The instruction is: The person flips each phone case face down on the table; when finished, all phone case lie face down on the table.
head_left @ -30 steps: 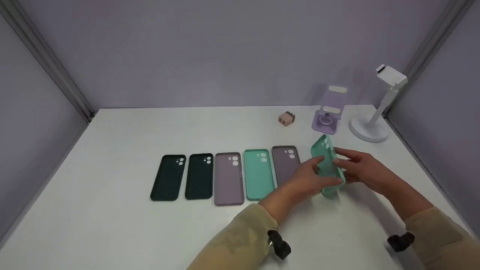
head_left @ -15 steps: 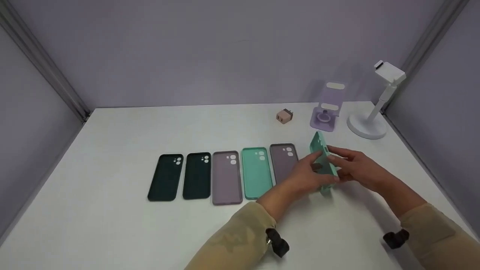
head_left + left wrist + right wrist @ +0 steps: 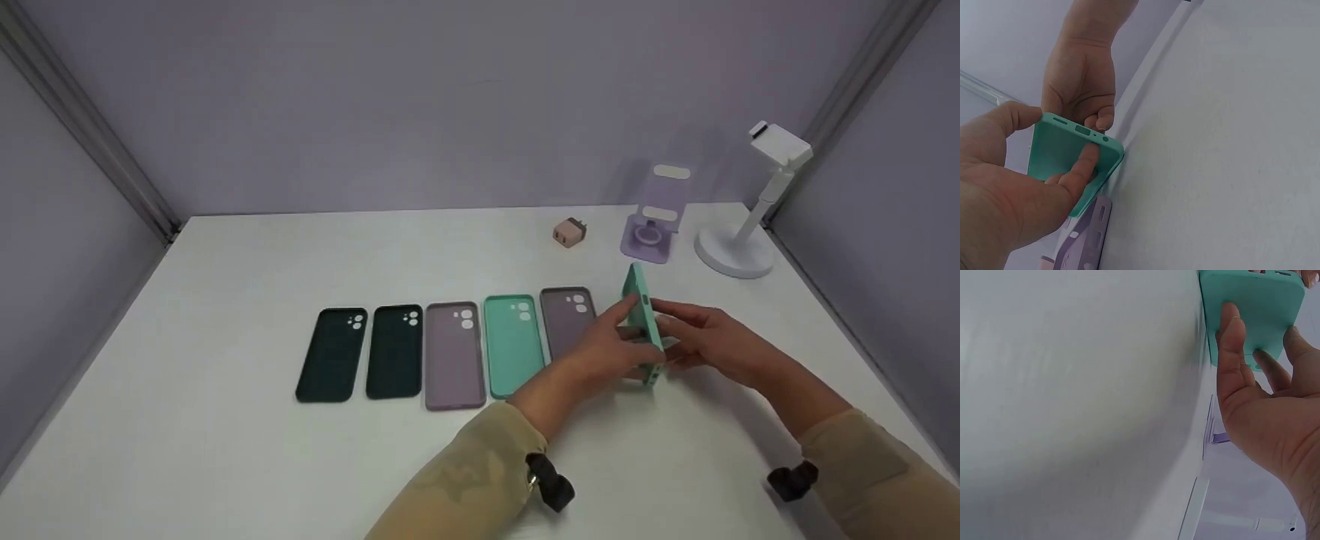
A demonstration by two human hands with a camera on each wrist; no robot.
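Note:
A mint-green phone case (image 3: 640,315) stands on its long edge at the right of the table, its hollow side towards my left hand (image 3: 604,351). The left hand grips it; in the left wrist view the thumb is at a corner of the case (image 3: 1050,147) and other fingers reach inside. My right hand (image 3: 720,341) is on the far side. Its fingertips (image 3: 1231,312) touch the flat back of the case (image 3: 1258,309) in the right wrist view. Left of the hands lie a purple case (image 3: 568,319), another mint case (image 3: 514,352) and a longer purple case (image 3: 454,360).
Two dark green cases (image 3: 394,356) end the row on the left. Behind stand a pink charger plug (image 3: 569,232), a purple folding phone stand (image 3: 664,195) and a white stand (image 3: 735,251) with a round base. Walls border the white table (image 3: 225,465) at the back and sides.
The mint case has turned from tilted, with its inside showing, to nearly edge-on and upright. Both hands have shifted slightly left with it. The cases in the row stay put.

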